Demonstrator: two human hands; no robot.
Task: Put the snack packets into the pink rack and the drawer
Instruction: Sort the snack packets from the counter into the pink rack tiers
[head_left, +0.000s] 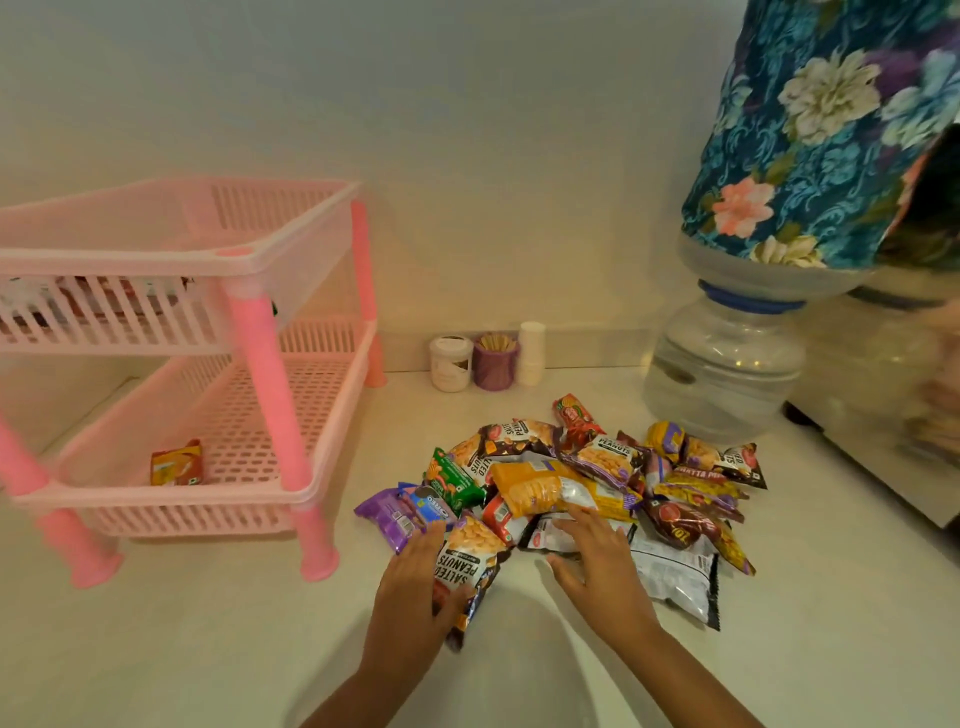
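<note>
Pink rack (171, 332): left side cut off by frame edge; upper-tier contents blurred behind slats, not identifiable. Pile of snack packets (587, 488): lower packets covered by upper ones, most labels unreadable. Right edge blurred; floral-covered water bottle (810, 135) cropped at top.

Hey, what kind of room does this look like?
Probably a home kitchen or pantry counter: a covered water dispenser bottle, a pink rack for storage, and a pile of snack packets on the pale countertop.
</note>
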